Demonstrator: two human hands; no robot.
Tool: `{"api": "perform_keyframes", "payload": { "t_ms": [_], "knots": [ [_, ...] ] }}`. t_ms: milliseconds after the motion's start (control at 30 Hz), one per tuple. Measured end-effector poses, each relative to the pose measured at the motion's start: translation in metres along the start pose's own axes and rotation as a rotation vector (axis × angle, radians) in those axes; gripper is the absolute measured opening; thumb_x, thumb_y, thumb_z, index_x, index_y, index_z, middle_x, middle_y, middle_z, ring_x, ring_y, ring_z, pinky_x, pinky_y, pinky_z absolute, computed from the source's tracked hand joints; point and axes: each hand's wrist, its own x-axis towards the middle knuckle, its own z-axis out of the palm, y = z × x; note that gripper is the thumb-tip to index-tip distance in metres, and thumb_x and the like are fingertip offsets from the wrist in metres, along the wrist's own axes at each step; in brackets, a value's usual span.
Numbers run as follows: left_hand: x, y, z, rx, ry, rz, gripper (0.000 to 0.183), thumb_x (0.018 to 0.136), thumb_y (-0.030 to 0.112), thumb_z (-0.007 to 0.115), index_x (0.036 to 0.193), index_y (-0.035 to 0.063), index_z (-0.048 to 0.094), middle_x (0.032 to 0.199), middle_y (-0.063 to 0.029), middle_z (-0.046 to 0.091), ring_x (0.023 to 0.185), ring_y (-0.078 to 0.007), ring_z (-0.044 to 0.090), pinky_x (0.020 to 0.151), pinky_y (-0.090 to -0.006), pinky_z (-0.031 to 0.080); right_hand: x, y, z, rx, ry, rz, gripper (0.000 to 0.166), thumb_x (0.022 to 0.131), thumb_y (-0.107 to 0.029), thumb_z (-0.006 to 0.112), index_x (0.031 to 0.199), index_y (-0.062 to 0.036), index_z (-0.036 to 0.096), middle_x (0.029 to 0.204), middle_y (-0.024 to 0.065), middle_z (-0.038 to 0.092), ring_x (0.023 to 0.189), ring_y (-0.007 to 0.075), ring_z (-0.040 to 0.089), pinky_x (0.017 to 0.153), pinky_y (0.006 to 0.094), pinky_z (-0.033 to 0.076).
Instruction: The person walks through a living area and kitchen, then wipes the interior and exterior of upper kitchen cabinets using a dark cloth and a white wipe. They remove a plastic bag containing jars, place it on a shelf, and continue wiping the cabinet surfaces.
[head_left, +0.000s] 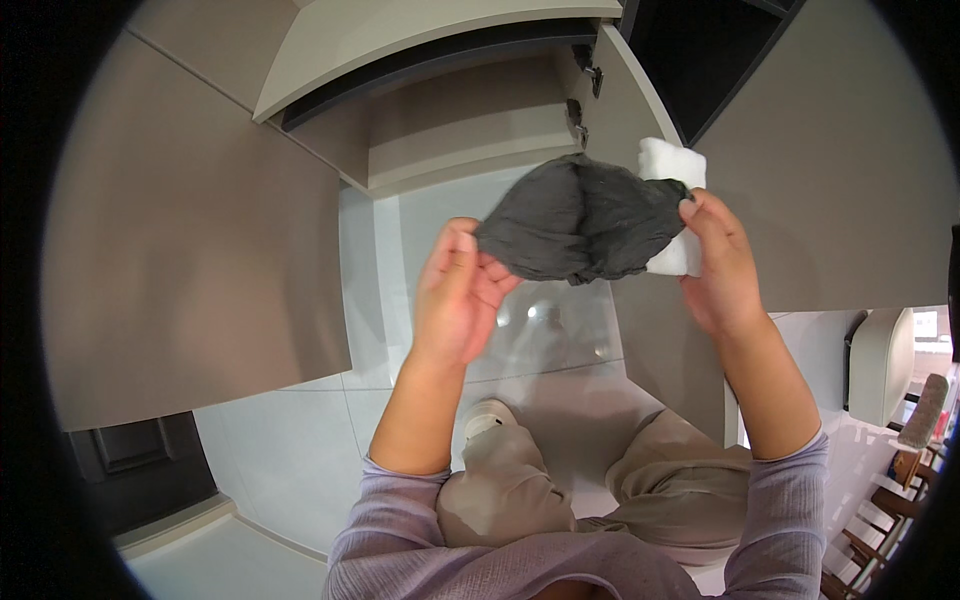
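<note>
A dark grey cloth (570, 221), crumpled and creased down its middle, is stretched between my two hands. Its left corner is pinched by my left hand (461, 289), thumb on top. My right hand (720, 247) grips the right corner with thumb and forefinger. That same hand also holds a folded white cloth (679, 169), partly hidden behind the grey one. Both cloths are in the air above the tiled floor, in front of an open cabinet (465, 124).
A cabinet door (630, 97) on metal hinges stands open to the right. Taupe panels (195, 277) flank both sides. Below are light floor tiles (277, 457), a white shoe (489, 418) and my bent knees. A pale upholstered seat (881, 367) appears at far right.
</note>
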Motion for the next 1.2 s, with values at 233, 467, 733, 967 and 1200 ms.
{"api": "perform_keyframes", "payload": {
  "t_ms": [233, 467, 733, 967, 1200],
  "knots": [
    [0.004, 0.008, -0.031, -0.212, 0.184, -0.007, 0.021, 0.099, 0.020, 0.037, 0.106, 0.0051, 0.049, 0.099, -0.0096, 0.060, 0.094, -0.0239, 0.060, 0.086, -0.0390, 0.049, 0.004, -0.005, -0.008, 0.272, -0.082, 0.003, 0.020, 0.092, -0.023, 0.046, 0.075, -0.0124, 0.045, 0.083, 0.0019, 0.056, 0.078, 0.0148, 0.055, 0.073, 0.0309, 0.046],
    [0.013, 0.009, -0.051, -0.195, 0.191, -0.066, 0.019, 0.098, 0.018, 0.041, 0.107, 0.0048, 0.051, 0.100, -0.0102, 0.061, 0.093, -0.0221, 0.060, 0.081, -0.0331, 0.050, 0.005, -0.005, -0.009, 0.347, -0.155, 0.139, 0.023, 0.094, -0.028, 0.042, 0.076, -0.0140, 0.042, 0.090, 0.0029, 0.057, 0.084, 0.0182, 0.057, 0.077, 0.0339, 0.047],
    [0.006, -0.060, -0.026, 0.448, 0.485, -0.108, 0.029, 0.094, 0.020, 0.052, 0.119, 0.0062, 0.048, 0.122, -0.0078, 0.054, 0.113, -0.0180, 0.051, 0.097, -0.0353, 0.039, 0.005, -0.003, -0.008, 0.232, -0.088, 0.168, 0.018, 0.094, -0.024, 0.045, 0.079, -0.0124, 0.046, 0.089, 0.0027, 0.056, 0.083, 0.0171, 0.057, 0.072, 0.0338, 0.048],
    [-0.015, -0.108, 0.037, 0.540, 0.238, 0.134, 0.041, 0.083, -0.013, 0.050, 0.120, 0.0029, 0.045, 0.121, -0.0078, 0.048, 0.115, -0.0172, 0.048, 0.098, -0.0305, 0.039, 0.002, 0.002, -0.001, 0.120, -0.058, 0.226, 0.015, 0.093, -0.022, 0.051, 0.084, -0.0109, 0.050, 0.087, 0.0023, 0.056, 0.079, 0.0153, 0.058, 0.068, 0.0331, 0.050],
    [-0.010, -0.104, 0.021, 0.323, -0.084, 0.013, 0.043, 0.084, -0.006, 0.054, 0.124, 0.0043, 0.042, 0.127, -0.0093, 0.045, 0.118, -0.0201, 0.046, 0.097, -0.0313, 0.041, -0.005, -0.006, 0.010, 0.093, -0.174, 0.284, 0.016, 0.097, -0.018, 0.047, 0.103, -0.0045, 0.054, 0.098, 0.0073, 0.059, 0.093, 0.0197, 0.060, 0.085, 0.0390, 0.052]
  ]
}}
